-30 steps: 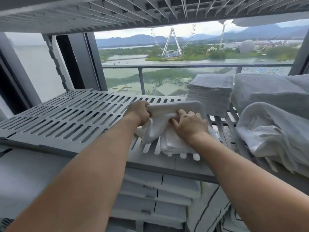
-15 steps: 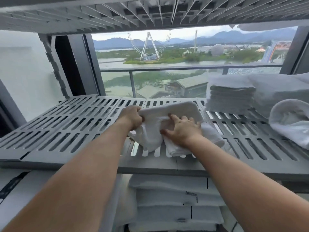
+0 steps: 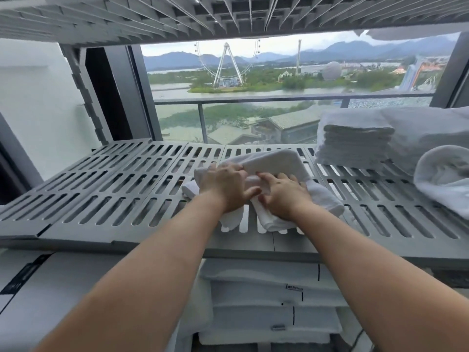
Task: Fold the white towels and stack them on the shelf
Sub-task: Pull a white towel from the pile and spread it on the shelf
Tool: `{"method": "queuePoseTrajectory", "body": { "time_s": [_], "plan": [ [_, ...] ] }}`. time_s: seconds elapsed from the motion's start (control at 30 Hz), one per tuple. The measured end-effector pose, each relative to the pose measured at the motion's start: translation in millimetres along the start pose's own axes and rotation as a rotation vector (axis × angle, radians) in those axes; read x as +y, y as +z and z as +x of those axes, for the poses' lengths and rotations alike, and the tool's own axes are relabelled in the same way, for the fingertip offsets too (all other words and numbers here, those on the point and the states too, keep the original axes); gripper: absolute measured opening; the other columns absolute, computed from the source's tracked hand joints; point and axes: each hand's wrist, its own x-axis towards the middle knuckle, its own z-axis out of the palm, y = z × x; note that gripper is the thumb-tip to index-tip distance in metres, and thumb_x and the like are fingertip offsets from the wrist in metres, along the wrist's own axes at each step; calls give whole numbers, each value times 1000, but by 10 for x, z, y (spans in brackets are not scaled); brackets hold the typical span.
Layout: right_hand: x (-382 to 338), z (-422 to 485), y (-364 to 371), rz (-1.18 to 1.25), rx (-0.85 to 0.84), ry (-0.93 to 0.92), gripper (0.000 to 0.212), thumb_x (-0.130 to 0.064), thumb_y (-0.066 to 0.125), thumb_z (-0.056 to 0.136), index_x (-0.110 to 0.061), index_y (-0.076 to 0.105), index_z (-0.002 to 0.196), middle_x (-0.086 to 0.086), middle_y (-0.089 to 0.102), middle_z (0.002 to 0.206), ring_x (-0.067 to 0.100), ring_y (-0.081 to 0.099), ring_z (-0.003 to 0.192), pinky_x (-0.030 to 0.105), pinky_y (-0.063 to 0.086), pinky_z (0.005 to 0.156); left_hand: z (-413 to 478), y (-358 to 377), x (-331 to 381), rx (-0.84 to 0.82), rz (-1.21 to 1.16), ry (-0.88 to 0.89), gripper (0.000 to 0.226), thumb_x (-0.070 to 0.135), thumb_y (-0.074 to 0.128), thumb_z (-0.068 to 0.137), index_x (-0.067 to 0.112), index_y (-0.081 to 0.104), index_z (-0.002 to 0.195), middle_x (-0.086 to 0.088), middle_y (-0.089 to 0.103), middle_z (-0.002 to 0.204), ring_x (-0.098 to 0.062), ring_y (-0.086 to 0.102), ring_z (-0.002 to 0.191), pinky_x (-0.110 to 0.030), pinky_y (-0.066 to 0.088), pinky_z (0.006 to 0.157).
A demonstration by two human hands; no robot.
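Observation:
A partly folded white towel (image 3: pixel 275 161) lies on the grey slatted shelf (image 3: pixel 101 186), near its front middle. My left hand (image 3: pixel 225 185) rests palm down on the towel's left part, thumb spread out to the right. Just beside it, my right hand (image 3: pixel 284 196) presses the towel's near layers with spread fingers. The towel's far fold rises behind my fingers. A stack of folded white towels (image 3: pixel 355 146) stands at the back right of the same shelf.
A loose white towel (image 3: pixel 444 174) is heaped at the shelf's right edge, with bulkier white linen (image 3: pixel 431 128) behind it. More folded towels (image 3: pixel 266 301) sit on the shelf below. Another slatted shelf (image 3: pixel 177 16) hangs close overhead. A window and balcony rail lie behind.
My left hand has gone from a fist gripping the towel's fold to lying flatter on it. The right hand stays pressing the towel. The view has shifted right and nearer.

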Motion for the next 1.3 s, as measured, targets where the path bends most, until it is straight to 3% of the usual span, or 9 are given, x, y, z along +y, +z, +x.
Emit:
{"method": "queuePoseTrajectory", "body": {
  "time_s": [0.2, 0.37, 0.53, 0.67, 0.83, 1.0, 1.1, 1.2, 1.3],
  "plan": [
    [87, -125, -1, 28, 140, 85, 57, -51, 52, 92, -22, 42, 140, 10, 52, 133, 30, 46, 127, 46, 38, 107, 33, 25, 44, -105, -76, -107, 34, 15, 49, 95, 27, 57, 126, -2, 55, 134, -29, 59, 117, -43, 53, 89],
    [166, -214, -127, -115, 188, 135, 32, -30, 43, 96, -19, 59, 121, 10, 57, 126, 31, 49, 122, 48, 34, 107, -14, -195, 27, -115, -116, -206, 24, 13, 52, 88, 30, 56, 105, -3, 66, 110, -28, 63, 98, -40, 52, 77],
    [425, -254, -360, -132, 257, 210, 32, -19, 33, 100, -17, 61, 116, 16, 56, 123, 37, 52, 118, 47, 36, 102, -31, -586, -68, -200, -309, -302, 33, 2, 40, 83, 24, 54, 104, -8, 62, 121, -30, 57, 109, -43, 48, 93],
    [423, -246, -435, -49, 331, 124, 23, -18, 39, 98, -16, 59, 108, 14, 60, 115, 35, 57, 109, 45, 43, 94, 86, -819, -105, -233, -153, -423, 36, 10, 39, 87, 16, 55, 118, -13, 60, 126, -33, 56, 115, -42, 47, 94],
    [349, -224, -253, 19, 266, 77, 21, -19, 38, 97, -14, 56, 108, 15, 60, 115, 36, 55, 109, 47, 46, 92, -82, -481, 67, 212, 232, -350, 34, 9, 53, 90, 11, 54, 124, -15, 57, 116, -34, 59, 105, -45, 53, 83],
    [255, -41, -99, -3, 298, 99, 25, -18, 34, 98, -16, 56, 110, 13, 62, 117, 36, 55, 113, 50, 44, 94, -99, 73, 129, -51, 14, -261, 54, 58, 50, 92, 25, 50, 134, -9, 54, 136, -32, 51, 124, -48, 43, 101],
    [188, 111, -64, 3, 301, 109, 26, -17, 34, 97, -17, 56, 111, 12, 62, 118, 35, 55, 114, 51, 42, 96, 16, 219, -90, -76, 2, -269, 59, 49, 54, 92, 36, 35, 146, -5, 47, 149, -30, 44, 137, -60, 25, 117],
    [196, 284, -22, 17, 366, 113, 29, -13, 34, 95, -17, 56, 113, 13, 64, 113, 35, 60, 106, 46, 46, 85, 185, 279, -262, 31, -51, -235, 50, 28, 54, 96, 39, 44, 143, -2, 57, 139, -28, 58, 121, -55, 36, 111],
    [245, 501, -53, 17, 450, 131, 19, -12, 34, 95, -21, 49, 100, 13, 67, 99, 32, 60, 81, 37, 40, 66, 441, 295, -462, 68, -72, -163, 34, 40, 43, 102, 34, 58, 132, -3, 64, 126, -31, 64, 108, -40, 47, 89]
  ]
}}
